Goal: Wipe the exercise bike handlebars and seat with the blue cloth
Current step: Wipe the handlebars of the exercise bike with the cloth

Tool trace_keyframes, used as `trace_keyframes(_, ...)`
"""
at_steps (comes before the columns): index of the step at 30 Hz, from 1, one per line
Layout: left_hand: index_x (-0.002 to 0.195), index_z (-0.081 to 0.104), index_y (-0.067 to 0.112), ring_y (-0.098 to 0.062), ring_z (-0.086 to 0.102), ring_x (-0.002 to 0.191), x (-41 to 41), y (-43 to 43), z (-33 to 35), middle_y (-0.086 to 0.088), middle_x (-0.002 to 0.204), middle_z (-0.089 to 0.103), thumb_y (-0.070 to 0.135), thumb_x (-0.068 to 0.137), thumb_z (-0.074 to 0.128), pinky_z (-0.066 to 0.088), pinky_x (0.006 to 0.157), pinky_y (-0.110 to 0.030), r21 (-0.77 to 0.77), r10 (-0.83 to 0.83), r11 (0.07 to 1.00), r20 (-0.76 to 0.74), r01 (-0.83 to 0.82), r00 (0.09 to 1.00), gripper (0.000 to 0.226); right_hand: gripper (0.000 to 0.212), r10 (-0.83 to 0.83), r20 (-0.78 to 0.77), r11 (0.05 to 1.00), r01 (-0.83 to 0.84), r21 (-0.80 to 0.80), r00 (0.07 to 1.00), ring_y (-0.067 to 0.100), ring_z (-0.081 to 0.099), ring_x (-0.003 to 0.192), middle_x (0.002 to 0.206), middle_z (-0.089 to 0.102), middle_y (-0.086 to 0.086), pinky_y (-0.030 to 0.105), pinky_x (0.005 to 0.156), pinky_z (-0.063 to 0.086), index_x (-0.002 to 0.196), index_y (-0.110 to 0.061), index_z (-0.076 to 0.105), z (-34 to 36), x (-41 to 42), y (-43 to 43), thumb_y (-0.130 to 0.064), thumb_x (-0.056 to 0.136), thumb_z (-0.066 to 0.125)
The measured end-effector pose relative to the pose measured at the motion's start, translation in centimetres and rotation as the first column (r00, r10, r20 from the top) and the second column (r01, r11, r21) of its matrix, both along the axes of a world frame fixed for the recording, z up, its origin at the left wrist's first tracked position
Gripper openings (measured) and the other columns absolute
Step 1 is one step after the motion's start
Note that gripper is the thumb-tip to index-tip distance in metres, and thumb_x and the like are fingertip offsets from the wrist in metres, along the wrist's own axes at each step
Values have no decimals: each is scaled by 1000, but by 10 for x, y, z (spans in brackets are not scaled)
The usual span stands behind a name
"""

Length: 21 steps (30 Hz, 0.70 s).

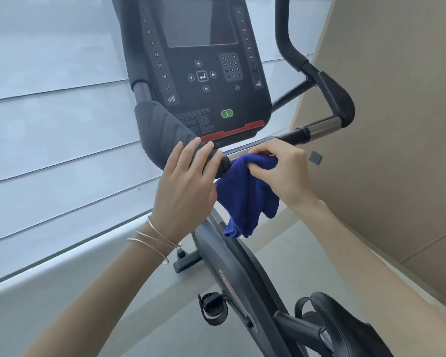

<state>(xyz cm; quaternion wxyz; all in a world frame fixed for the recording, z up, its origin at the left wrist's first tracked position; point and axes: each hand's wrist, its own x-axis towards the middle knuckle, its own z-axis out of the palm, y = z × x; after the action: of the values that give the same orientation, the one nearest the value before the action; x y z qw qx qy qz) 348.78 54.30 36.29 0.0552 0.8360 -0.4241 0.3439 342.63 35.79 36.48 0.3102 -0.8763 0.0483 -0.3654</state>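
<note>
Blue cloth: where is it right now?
In the head view, centre frame, the blue cloth is pressed by the right hand against the handlebar below the console, hanging down beside the left hand.

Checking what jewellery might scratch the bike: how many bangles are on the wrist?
3 thin silver bangles, all on the left wrist below the left hand: one nearest the hand, one crossing it just behind, one furthest down the forearm. The right wrist shows none.

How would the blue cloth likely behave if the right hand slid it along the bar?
The blue cloth hangs in loose folds below the right hand, so it is probably floppy and light. It would likely bunch up rather than stay flat on the handlebar.
</note>
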Motion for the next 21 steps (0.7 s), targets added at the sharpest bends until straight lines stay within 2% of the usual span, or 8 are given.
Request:
trace_keyframes(5,123,58,5,-34,53,122,-2,-12,-1,-14,128,61,12,78,63,40,107,-51,43,51,998,-74,-48,996,46,13,-92,32,995,90,40,995,4,58,73,77,64,-10,10,69,46,83,-18,67,-10,-1,-28,-9,74,71)
trace_keyframes(9,128,54,6,-36,48,127,-4,-19,1,-14,131,58,18,84,62,35,110,-53,83,87,994,-129,-76,988,46,14,-153,35,988,153,-5,988,6,57,71,78,64,-11,3,68,43,85,-19,68,-14,-3,-50,-12,74,73)
trace_keyframes(12,127,55,5,-38,50,125,-3,-21,2,-15,128,60,19,83,64,38,107,-54,86,84,994,-134,-73,987,46,15,-208,15,978,208,23,978,9,59,72,78,65,-8,6,66,43,85,-20,67,-18,-5,-67,-12,74,72)
trace_keyframes(15,126,56,4,-38,51,124,-3,-22,1,-16,126,61,16,84,62,39,106,-54,82,72,995,-126,-62,989,44,15,-244,-6,968,244,53,970,12,60,74,78,65,-8,16,68,47,85,-19,68,-22,-5,-73,-10,74,70)
trace_keyframes(18,125,57,4,-38,52,122,-1,-20,0,-16,126,62,15,83,64,40,106,-54,79,60,996,-112,-51,992,44,14,-248,11,965,246,92,969,10,59,75,81,67,-5,6,68,44,86,-18,68,-26,-5,-65,-10,75,70)
trace_keyframes(21,124,57,4,-38,53,122,2,-18,-1,-16,125,62,15,82,64,41,105,-53,66,35,997,-97,-29,995,44,16,-199,29,977,196,80,980,7,59,77,82,66,-7,6,71,45,87,-18,68,-29,-5,-47,-9,75,70)
